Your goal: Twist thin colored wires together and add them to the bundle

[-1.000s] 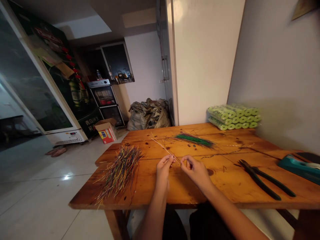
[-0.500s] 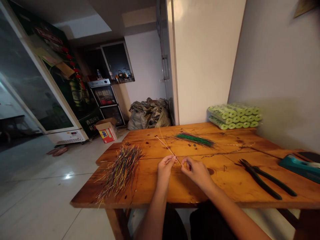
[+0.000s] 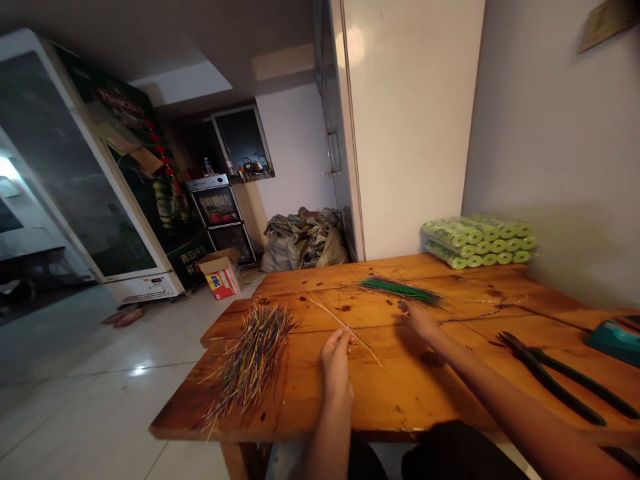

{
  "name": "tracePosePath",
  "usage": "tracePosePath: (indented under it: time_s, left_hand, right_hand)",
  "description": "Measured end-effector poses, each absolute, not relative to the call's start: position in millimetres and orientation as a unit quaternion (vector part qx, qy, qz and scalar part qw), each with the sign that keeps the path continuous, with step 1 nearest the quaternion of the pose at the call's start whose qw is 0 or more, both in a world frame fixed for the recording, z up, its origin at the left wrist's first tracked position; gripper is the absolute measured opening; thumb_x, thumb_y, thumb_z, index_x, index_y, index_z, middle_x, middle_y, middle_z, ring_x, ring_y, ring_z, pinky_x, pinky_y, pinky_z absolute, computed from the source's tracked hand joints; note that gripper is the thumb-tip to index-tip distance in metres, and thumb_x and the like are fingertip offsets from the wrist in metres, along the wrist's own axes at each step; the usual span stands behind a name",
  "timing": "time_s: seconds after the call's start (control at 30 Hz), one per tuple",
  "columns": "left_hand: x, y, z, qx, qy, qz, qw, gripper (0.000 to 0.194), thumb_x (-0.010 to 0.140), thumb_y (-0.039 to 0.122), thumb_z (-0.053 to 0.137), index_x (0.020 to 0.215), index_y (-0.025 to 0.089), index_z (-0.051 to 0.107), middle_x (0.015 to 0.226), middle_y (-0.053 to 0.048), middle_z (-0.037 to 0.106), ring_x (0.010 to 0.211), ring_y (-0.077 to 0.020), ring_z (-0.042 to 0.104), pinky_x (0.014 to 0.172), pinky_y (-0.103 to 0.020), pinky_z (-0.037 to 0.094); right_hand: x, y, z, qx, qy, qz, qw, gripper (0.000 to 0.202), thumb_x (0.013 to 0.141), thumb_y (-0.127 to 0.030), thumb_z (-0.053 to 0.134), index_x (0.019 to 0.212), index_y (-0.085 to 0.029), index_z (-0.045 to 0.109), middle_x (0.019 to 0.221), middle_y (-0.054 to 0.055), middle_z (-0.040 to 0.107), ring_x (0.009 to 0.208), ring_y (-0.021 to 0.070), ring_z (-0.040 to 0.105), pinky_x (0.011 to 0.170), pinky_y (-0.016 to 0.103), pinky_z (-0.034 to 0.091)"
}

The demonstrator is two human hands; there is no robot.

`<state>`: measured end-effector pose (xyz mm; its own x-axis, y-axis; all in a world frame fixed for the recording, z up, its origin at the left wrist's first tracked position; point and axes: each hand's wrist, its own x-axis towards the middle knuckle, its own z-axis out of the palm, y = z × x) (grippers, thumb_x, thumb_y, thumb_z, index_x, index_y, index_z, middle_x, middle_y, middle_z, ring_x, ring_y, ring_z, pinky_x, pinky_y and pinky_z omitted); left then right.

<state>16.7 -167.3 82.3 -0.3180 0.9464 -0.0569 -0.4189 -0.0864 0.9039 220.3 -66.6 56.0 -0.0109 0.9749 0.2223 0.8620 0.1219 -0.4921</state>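
Pinched in my left hand (image 3: 338, 347) are thin pale wires (image 3: 369, 349), which stick out past the fingers toward the upper left and lower right. My right hand (image 3: 415, 319) reaches over the table, just in front of a bundle of green wires (image 3: 400, 291) and close to small dark flat pieces (image 3: 389, 303). Its fingers are blurred, so whether they hold anything does not show. Left of my left hand lies a loose heap of multicoloured wires (image 3: 255, 353).
Pliers with dark handles (image 3: 560, 377) lie on the wooden table (image 3: 370, 400) at right, near a teal tool (image 3: 615, 343). A twisted dark strand (image 3: 475, 315) lies behind them. Stacked green-wrapped rolls (image 3: 477, 241) stand at the back right. A cardboard box (image 3: 221, 277) is on the floor.
My right hand has left the wires and moved forward and right toward the green bundle. My left hand still holds the wires. The whole view has shifted slightly.
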Motion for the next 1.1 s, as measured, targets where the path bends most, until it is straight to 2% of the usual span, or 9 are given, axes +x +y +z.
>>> tracePosePath:
  time_s: [0.13,0.2,0.43,0.57,0.7,0.93,1.0,1.1]
  left_hand:
    - [17.9,-162.6,76.2,0.298,0.455,0.670,0.506,0.021,0.059,0.031,0.069,0.070,0.013,0.067,0.064,-0.002,0.061,0.059,-0.0092,0.053,0.053,-0.018,0.033]
    - [18.6,-159.7,72.1,0.301,0.460,0.667,0.503,0.023,0.058,0.033,0.069,0.069,0.013,0.067,0.063,-0.002,0.061,0.059,-0.0097,0.052,0.052,-0.019,0.033]
    - [25.7,-154.7,68.8,0.321,0.471,0.644,0.511,0.025,0.058,0.037,0.068,0.064,0.013,0.065,0.059,-0.002,0.059,0.057,-0.0099,0.049,0.052,-0.020,0.032]
    - [27.5,-154.4,71.1,0.289,0.462,0.643,0.538,0.023,0.058,0.034,0.069,0.068,0.014,0.065,0.063,-0.002,0.059,0.059,-0.0098,0.050,0.052,-0.019,0.031]
    - [26.3,-154.3,71.3,0.287,0.458,0.643,0.542,0.023,0.059,0.035,0.069,0.067,0.013,0.065,0.062,-0.001,0.058,0.058,-0.0093,0.049,0.052,-0.019,0.030]
    - [26.2,-150.4,69.0,0.281,0.455,0.651,0.539,0.020,0.061,0.032,0.067,0.067,0.013,0.065,0.061,-0.001,0.057,0.058,-0.0085,0.048,0.052,-0.018,0.030]
    - [25.3,-147.4,67.1,0.279,0.456,0.651,0.539,0.021,0.059,0.032,0.068,0.066,0.013,0.065,0.060,0.000,0.057,0.057,-0.0086,0.048,0.052,-0.018,0.030]
    - [23.1,-144.7,65.8,0.278,0.458,0.648,0.542,0.023,0.057,0.034,0.069,0.065,0.012,0.064,0.059,-0.001,0.057,0.055,-0.0084,0.048,0.050,-0.018,0.029]
  right_hand:
    - [239.7,-24.8,56.8,-0.688,-0.705,0.085,0.151,0.020,0.084,-0.027,0.052,0.099,-0.013,0.056,0.102,0.006,0.058,0.090,0.0178,0.056,0.079,0.038,0.046]
    - [241.8,-11.4,55.9,-0.691,-0.711,0.067,0.112,0.022,0.085,-0.029,0.052,0.100,-0.014,0.056,0.104,0.006,0.057,0.092,0.0182,0.056,0.080,0.039,0.046]
    - [236.9,13.9,41.9,-0.690,-0.721,0.015,0.061,0.023,0.086,-0.030,0.050,0.099,-0.013,0.057,0.105,0.007,0.058,0.095,0.0188,0.055,0.083,0.040,0.044]
    - [234.5,20.2,41.2,-0.695,-0.716,0.016,0.069,0.025,0.087,-0.031,0.047,0.095,-0.011,0.060,0.105,0.011,0.060,0.095,0.0198,0.057,0.083,0.038,0.043]
    - [230.4,25.8,44.1,-0.711,-0.697,0.036,0.079,0.032,0.086,-0.034,0.045,0.087,-0.009,0.065,0.097,0.018,0.064,0.092,0.0261,0.060,0.076,0.035,0.045]
    - [222.5,33.1,50.8,-0.739,-0.654,0.118,0.114,0.024,0.083,-0.034,0.053,0.086,-0.011,0.061,0.096,0.007,0.063,0.092,0.0182,0.058,0.084,0.040,0.042]
    - [219.8,30.4,60.2,-0.735,-0.642,0.156,0.154,0.022,0.082,-0.033,0.054,0.083,-0.012,0.060,0.092,0.006,0.063,0.089,0.0171,0.058,0.083,0.039,0.043]
    - [212.4,13.2,80.1,-0.709,-0.625,0.225,0.236,0.023,0.081,-0.031,0.054,0.070,-0.012,0.060,0.075,0.005,0.064,0.076,0.0169,0.060,0.073,0.034,0.045]
